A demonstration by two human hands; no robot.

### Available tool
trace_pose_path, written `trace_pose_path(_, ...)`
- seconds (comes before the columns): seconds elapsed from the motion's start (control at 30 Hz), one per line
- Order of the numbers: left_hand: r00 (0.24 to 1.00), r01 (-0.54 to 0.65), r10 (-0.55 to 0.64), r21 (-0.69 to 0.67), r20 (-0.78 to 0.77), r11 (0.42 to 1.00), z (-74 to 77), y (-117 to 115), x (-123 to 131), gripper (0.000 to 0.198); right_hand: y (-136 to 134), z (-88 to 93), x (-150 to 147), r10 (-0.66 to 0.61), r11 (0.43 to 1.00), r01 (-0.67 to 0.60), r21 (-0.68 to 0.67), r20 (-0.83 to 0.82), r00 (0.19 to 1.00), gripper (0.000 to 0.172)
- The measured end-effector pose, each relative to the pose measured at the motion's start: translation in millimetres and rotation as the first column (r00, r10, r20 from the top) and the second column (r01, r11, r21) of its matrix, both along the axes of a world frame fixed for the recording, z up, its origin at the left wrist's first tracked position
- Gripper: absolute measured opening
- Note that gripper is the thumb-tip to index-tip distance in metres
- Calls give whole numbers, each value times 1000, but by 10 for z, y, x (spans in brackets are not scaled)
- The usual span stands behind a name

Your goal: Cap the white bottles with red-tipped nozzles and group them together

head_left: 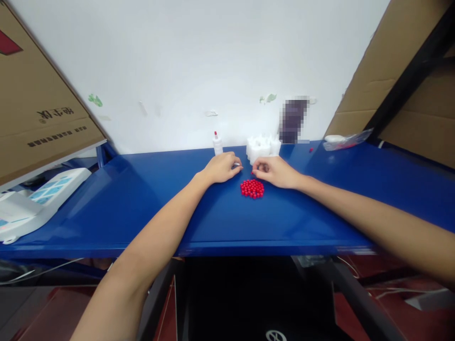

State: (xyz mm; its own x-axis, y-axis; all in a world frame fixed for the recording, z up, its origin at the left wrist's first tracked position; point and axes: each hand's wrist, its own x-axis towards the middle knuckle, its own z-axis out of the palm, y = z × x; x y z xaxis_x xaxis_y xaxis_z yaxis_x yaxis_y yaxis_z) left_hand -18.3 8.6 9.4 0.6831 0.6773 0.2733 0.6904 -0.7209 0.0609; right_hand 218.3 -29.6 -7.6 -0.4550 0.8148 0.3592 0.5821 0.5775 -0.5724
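Note:
My left hand (222,167) is closed above the blue table, and a small white pointed piece (236,164) shows between its thumb and fingers. Opposite it, my right hand (275,171) pinches a small red cap (252,173) at the fingertips. The two hands are a short gap apart. Just in front of them lies a flat pile of several small red caps (252,189). A white bottle (217,145) with a red tip stands upright behind my left hand. Behind my right hand is a cluster of white bottle-like pieces (261,148), partly hidden by that hand.
The blue table (152,203) meets a white wall (177,71). A loose red cap (311,149) and a clear plastic bag (348,140) lie at the back right. A white device with blue panels (46,196) stands at the left, near a large cardboard box (42,104).

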Motion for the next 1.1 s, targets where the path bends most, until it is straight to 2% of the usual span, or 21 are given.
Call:
trace_pose_path(0.2,1000,-13,13,-13,20,1000,-7,4,13,37,-26,48,-17,16,999,-14,-36,66,998,12)
trace_pose_path(0.4,999,-33,34,-26,35,999,-18,23,10,37,-34,61,10,-2,995,2,100,5,1000,24)
trace_pose_path(0.5,999,-33,34,-28,30,999,-5,11,13,37,-58,67,46,6,997,-6,80,3,1000,25)
trace_pose_path(0.77,997,-38,41,-60,59,997,-24,36,-3,38,-167,114,67,78,994,-86,63,124,989,35)
trace_pose_path(1.1,998,-31,34,-55,62,998,-4,13,-11,37,-211,156,42,76,995,-84,46,160,984,38)
